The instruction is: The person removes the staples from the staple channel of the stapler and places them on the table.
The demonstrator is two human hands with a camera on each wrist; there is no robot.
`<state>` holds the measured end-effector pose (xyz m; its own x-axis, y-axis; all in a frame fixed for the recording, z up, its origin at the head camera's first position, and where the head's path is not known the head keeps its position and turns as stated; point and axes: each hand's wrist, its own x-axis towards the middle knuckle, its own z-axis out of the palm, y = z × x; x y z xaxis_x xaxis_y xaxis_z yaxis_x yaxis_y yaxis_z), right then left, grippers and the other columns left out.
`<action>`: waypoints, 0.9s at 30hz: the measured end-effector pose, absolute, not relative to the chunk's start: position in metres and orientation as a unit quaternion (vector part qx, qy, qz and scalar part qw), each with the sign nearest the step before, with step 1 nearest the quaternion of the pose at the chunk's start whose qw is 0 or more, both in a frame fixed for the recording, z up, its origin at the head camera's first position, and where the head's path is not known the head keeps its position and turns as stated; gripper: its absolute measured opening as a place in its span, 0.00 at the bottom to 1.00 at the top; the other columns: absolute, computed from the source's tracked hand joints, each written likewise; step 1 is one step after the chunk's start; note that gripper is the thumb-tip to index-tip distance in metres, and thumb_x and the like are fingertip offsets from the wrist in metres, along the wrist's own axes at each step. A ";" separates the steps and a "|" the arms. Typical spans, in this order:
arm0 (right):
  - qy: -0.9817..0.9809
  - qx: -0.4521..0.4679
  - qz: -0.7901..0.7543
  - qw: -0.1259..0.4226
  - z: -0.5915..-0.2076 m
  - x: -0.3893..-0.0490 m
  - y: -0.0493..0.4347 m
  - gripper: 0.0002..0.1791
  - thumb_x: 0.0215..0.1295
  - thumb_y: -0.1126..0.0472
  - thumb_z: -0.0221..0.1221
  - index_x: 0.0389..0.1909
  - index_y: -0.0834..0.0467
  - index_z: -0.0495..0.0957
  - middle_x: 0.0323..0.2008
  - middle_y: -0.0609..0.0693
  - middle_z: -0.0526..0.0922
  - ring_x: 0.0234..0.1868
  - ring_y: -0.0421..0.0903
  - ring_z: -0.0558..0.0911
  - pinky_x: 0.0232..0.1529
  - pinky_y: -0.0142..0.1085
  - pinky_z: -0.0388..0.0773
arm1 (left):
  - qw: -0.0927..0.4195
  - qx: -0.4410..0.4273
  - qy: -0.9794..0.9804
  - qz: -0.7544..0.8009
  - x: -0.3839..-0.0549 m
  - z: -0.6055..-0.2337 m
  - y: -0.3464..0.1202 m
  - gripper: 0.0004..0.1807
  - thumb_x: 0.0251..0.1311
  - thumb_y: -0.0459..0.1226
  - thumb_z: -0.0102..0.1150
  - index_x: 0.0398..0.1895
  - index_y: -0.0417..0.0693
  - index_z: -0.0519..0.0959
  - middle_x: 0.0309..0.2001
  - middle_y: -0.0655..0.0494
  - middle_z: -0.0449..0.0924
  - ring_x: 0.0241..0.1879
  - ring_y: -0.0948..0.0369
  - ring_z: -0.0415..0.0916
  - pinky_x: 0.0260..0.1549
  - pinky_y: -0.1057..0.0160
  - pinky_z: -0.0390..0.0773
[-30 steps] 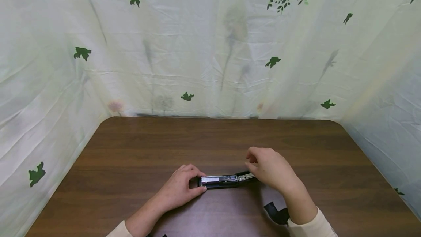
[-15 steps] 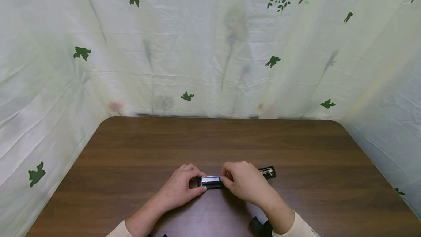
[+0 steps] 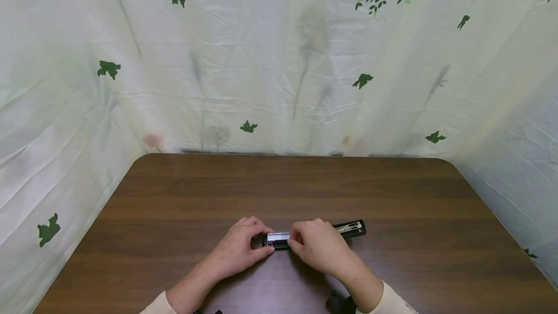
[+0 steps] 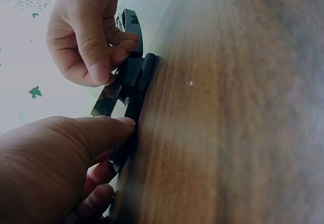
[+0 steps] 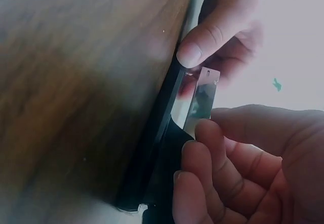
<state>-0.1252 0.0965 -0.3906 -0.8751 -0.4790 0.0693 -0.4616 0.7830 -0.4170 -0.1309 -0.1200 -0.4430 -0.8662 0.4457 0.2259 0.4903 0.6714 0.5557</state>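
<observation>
A black stapler (image 3: pixel 350 228) lies opened out on the table, its metal staple rail (image 3: pixel 279 237) exposed. At its left end my left hand (image 3: pixel 241 246) pinches the black base (image 5: pixel 157 127) between thumb and fingers. My right hand (image 3: pixel 322 246) bends over the middle and covers much of it. In the right wrist view, its thumb and index finger pinch the raised metal rail (image 5: pixel 202 100). From the left wrist view, the stapler's other arm (image 4: pixel 133 31) sticks out beyond the right hand's fingers. Whether staples sit in the rail cannot be made out.
The brown wooden table (image 3: pixel 218 183) has rounded far corners. A pale cloth (image 3: pixel 279 62) with printed green leaves hangs behind it and at both sides. A black piece (image 3: pixel 337 302) shows beside the right wrist.
My right hand has come leftward and down from the stapler's right arm to the rail, uncovering that arm's end. The left hand has kept its place and grip.
</observation>
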 end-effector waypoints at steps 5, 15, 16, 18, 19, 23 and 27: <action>0.948 -0.244 -0.205 0.019 -0.392 -0.125 0.095 0.09 0.56 0.54 0.62 0.19 0.43 0.75 0.12 0.31 0.68 0.15 0.33 0.67 0.19 0.31 0.64 | 0.035 -0.256 -0.913 -0.316 -0.131 -0.443 -0.120 0.14 0.49 0.48 0.67 0.41 0.63 0.80 0.36 0.74 0.71 0.38 0.68 0.66 0.39 0.63 0.67; 0.950 -0.239 -0.199 0.001 -0.395 -0.124 0.093 0.10 0.53 0.54 0.63 0.16 0.43 0.76 0.12 0.31 0.68 0.14 0.33 0.67 0.18 0.31 0.63 | 0.041 -0.256 -0.914 -0.313 -0.131 -0.443 -0.119 0.15 0.49 0.49 0.67 0.41 0.63 0.80 0.37 0.74 0.71 0.39 0.68 0.66 0.40 0.62 0.67; 0.950 -0.237 -0.201 0.002 -0.395 -0.124 0.092 0.10 0.53 0.54 0.63 0.16 0.44 0.77 0.13 0.31 0.68 0.14 0.33 0.67 0.18 0.31 0.63 | 0.041 -0.256 -0.914 -0.313 -0.131 -0.443 -0.119 0.14 0.49 0.49 0.68 0.41 0.63 0.80 0.37 0.74 0.71 0.39 0.68 0.66 0.40 0.62 0.67; 0.950 -0.235 -0.206 0.002 -0.395 -0.125 0.093 0.08 0.53 0.54 0.63 0.17 0.44 0.78 0.13 0.30 0.69 0.15 0.33 0.67 0.19 0.31 0.64 | 0.042 -0.256 -0.914 -0.312 -0.131 -0.443 -0.119 0.14 0.49 0.49 0.67 0.41 0.64 0.80 0.37 0.74 0.71 0.39 0.68 0.66 0.40 0.62 0.67; 0.950 -0.234 -0.208 0.002 -0.394 -0.125 0.093 0.08 0.53 0.55 0.63 0.18 0.44 0.78 0.14 0.30 0.69 0.15 0.32 0.68 0.19 0.31 0.64 | 0.042 -0.256 -0.914 -0.312 -0.131 -0.443 -0.119 0.14 0.49 0.49 0.67 0.41 0.63 0.80 0.37 0.74 0.71 0.39 0.68 0.66 0.40 0.62 0.67; 0.949 -0.221 -0.225 -0.001 -0.392 -0.127 0.096 0.05 0.54 0.56 0.63 0.21 0.46 0.80 0.15 0.31 0.71 0.15 0.32 0.69 0.19 0.30 0.66 | 0.041 -0.258 -0.914 -0.312 -0.131 -0.443 -0.119 0.14 0.49 0.48 0.67 0.41 0.63 0.80 0.37 0.74 0.71 0.39 0.68 0.66 0.40 0.62 0.68; 0.949 -0.203 -0.240 0.002 -0.392 -0.128 0.097 0.05 0.55 0.56 0.62 0.22 0.47 0.80 0.14 0.32 0.71 0.14 0.33 0.69 0.17 0.30 0.66 | 0.039 -0.258 -0.913 -0.313 -0.131 -0.443 -0.119 0.14 0.49 0.48 0.68 0.41 0.63 0.79 0.36 0.74 0.71 0.39 0.68 0.66 0.40 0.62 0.68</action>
